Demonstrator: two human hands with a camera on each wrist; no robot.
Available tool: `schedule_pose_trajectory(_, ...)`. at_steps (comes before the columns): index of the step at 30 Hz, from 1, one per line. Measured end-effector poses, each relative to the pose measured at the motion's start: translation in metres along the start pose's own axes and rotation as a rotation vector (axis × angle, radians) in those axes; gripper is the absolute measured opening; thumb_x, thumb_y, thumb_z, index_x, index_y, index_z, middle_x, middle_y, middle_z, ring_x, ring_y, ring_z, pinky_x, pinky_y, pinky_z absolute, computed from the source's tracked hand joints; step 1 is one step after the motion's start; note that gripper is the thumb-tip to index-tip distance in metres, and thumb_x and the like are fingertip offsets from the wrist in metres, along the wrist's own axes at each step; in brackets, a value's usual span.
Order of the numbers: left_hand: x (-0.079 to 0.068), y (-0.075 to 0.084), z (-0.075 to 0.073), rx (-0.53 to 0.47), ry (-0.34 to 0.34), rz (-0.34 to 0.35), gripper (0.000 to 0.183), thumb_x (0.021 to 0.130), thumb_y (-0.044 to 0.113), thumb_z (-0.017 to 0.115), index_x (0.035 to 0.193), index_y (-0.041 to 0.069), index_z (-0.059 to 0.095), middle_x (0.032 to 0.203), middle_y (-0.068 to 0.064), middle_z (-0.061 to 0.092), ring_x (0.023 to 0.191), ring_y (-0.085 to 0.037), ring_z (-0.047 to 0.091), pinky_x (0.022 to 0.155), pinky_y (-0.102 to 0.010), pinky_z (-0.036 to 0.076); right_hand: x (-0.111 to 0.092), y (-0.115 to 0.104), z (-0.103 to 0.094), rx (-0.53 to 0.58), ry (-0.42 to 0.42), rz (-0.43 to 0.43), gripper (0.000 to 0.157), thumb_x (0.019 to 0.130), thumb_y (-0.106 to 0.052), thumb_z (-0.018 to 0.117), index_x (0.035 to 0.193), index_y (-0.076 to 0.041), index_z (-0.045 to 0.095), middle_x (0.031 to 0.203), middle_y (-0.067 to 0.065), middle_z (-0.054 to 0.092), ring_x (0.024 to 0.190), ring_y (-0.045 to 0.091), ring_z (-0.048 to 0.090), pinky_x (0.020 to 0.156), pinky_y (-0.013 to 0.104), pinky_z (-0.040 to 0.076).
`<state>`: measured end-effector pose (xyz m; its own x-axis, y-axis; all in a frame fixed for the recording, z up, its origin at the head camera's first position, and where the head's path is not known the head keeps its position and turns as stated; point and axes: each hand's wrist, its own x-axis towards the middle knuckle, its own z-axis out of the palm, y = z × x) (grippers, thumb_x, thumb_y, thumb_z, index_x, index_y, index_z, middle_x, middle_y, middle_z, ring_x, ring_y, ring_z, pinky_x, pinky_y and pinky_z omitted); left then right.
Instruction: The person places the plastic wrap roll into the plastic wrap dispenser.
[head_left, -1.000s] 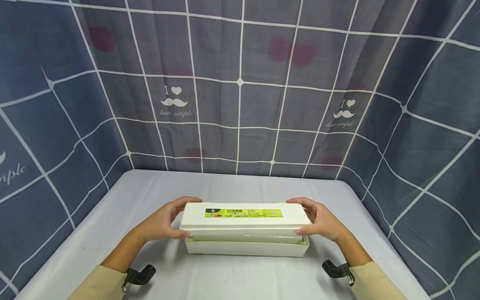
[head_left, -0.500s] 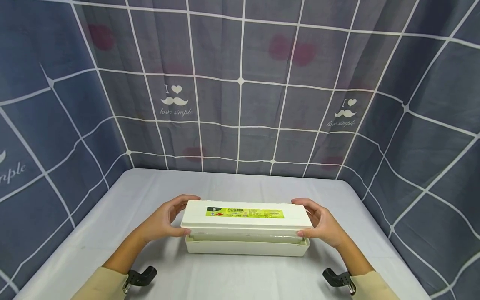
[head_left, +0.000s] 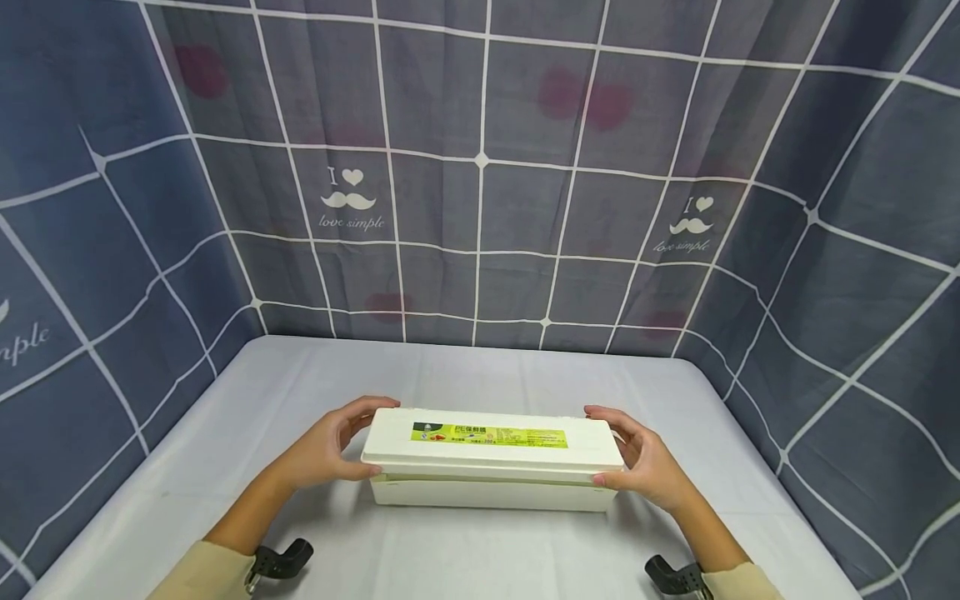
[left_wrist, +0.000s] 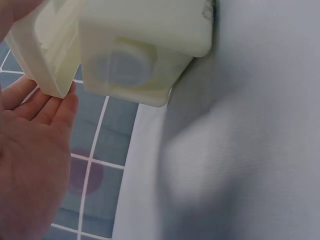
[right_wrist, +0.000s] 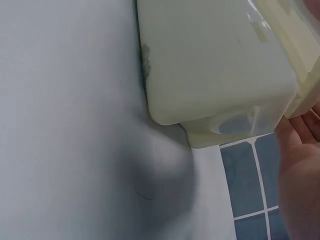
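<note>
A white plastic cling film box stands on the white-covered table, its base [head_left: 495, 495] flat on the cloth. Its lid [head_left: 487, 457], with a green and yellow label, sits over the base, and a narrow gap shows along the front. My left hand [head_left: 337, 450] grips the lid's left end, thumb at the front edge and fingers behind. At the other end, my right hand [head_left: 641, 462] holds the lid the same way. In the left wrist view the lid [left_wrist: 52, 55] is tilted apart from the base [left_wrist: 145, 25]. The roll of film inside is hidden from above.
The table [head_left: 480, 558] is covered with a white cloth. A blue-grey checked curtain [head_left: 517, 208] stands behind it and along both sides. Each wrist carries a black camera mount, one on the left [head_left: 281, 560] and one on the right [head_left: 671, 575].
Both hands have lowered the lid's front edge toward the base. The film roll that showed between lid and base is now covered. The base has stayed in place.
</note>
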<state>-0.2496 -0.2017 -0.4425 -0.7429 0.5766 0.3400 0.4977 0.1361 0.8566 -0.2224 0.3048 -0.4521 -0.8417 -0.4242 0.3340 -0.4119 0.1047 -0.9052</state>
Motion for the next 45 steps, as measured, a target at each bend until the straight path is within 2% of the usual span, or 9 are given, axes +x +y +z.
schedule_pose_trajectory(5,-0.002,-0.002,0.004,0.025,0.008,0.018,0.082,0.074,0.009,0.091,0.146,0.007,0.051,0.147,-0.010,0.055,0.138,-0.008,0.049,0.115,-0.011,0.034,-0.005,0.002,0.002,-0.018,0.026,-0.024,0.085,0.072,0.011,0.084,0.147,0.009,0.043,0.149,0.012,0.051,0.128,0.006,0.057,0.104,0.015,0.049)
schedule_pose_trajectory(9,-0.004,-0.004,0.007,0.050,0.016,0.025,0.081,0.075,0.011,0.091,0.145,0.010,0.052,0.146,-0.009,0.056,0.138,-0.010,0.049,0.117,-0.011,0.031,-0.007,0.003,0.003,-0.040,0.043,-0.028,0.083,0.071,0.011,0.085,0.145,0.008,0.046,0.146,0.022,0.051,0.126,0.007,0.058,0.105,0.013,0.047)
schedule_pose_trajectory(13,-0.004,-0.004,0.010,0.040,0.018,0.007,0.080,0.076,0.011,0.091,0.145,0.008,0.052,0.147,-0.008,0.056,0.138,-0.009,0.049,0.118,-0.011,0.030,-0.009,0.003,0.004,-0.046,0.056,-0.024,0.083,0.071,0.010,0.085,0.145,0.007,0.047,0.142,0.027,0.052,0.122,0.008,0.059,0.102,0.015,0.049)
schedule_pose_trajectory(20,-0.004,-0.004,0.014,0.050,0.018,0.012,0.078,0.077,0.012,0.090,0.145,0.007,0.052,0.146,-0.010,0.056,0.137,-0.009,0.049,0.117,-0.012,0.030,-0.011,0.006,0.003,-0.027,0.076,-0.010,0.084,0.071,0.012,0.083,0.146,0.007,0.045,0.144,0.015,0.056,0.123,0.007,0.059,0.099,0.016,0.051)
schedule_pose_trajectory(23,-0.003,-0.004,0.015,0.064,0.023,0.007,0.079,0.077,0.013,0.091,0.145,0.006,0.052,0.146,-0.008,0.056,0.137,-0.009,0.049,0.117,-0.012,0.031,-0.012,0.008,0.003,-0.031,0.084,-0.013,0.083,0.072,0.011,0.083,0.146,0.008,0.045,0.146,0.017,0.054,0.125,0.006,0.058,0.099,0.015,0.051)
schedule_pose_trajectory(27,-0.002,-0.006,0.015,0.069,0.032,-0.021,0.079,0.076,0.015,0.091,0.145,0.012,0.053,0.146,-0.005,0.057,0.137,-0.008,0.049,0.116,-0.011,0.032,-0.011,0.013,0.002,-0.018,0.071,-0.023,0.082,0.073,0.012,0.082,0.146,0.010,0.044,0.142,0.024,0.053,0.121,0.007,0.060,0.097,0.017,0.053)
schedule_pose_trajectory(29,-0.003,-0.008,0.015,0.068,0.033,-0.027,0.078,0.076,0.014,0.091,0.145,0.015,0.053,0.146,-0.004,0.057,0.137,-0.008,0.049,0.115,-0.011,0.032,-0.011,0.015,0.002,-0.007,0.064,-0.019,0.082,0.073,0.012,0.082,0.146,0.010,0.044,0.141,0.022,0.055,0.120,0.007,0.060,0.096,0.018,0.053)
schedule_pose_trajectory(36,-0.003,-0.011,0.015,0.051,0.025,-0.036,0.078,0.077,0.012,0.090,0.146,0.008,0.052,0.145,-0.005,0.058,0.136,-0.007,0.049,0.115,-0.011,0.033,-0.009,0.017,0.003,0.002,0.059,-0.002,0.082,0.074,0.011,0.081,0.147,0.008,0.044,0.139,0.011,0.058,0.119,0.007,0.061,0.095,0.018,0.054)
schedule_pose_trajectory(45,-0.003,-0.012,0.013,0.068,0.012,-0.062,0.077,0.078,0.014,0.089,0.145,0.019,0.052,0.146,-0.005,0.057,0.137,-0.009,0.050,0.114,-0.015,0.037,-0.009,0.017,0.005,0.018,0.057,0.010,0.080,0.075,0.012,0.079,0.146,0.012,0.042,0.138,0.012,0.059,0.118,0.006,0.061,0.093,0.019,0.055)
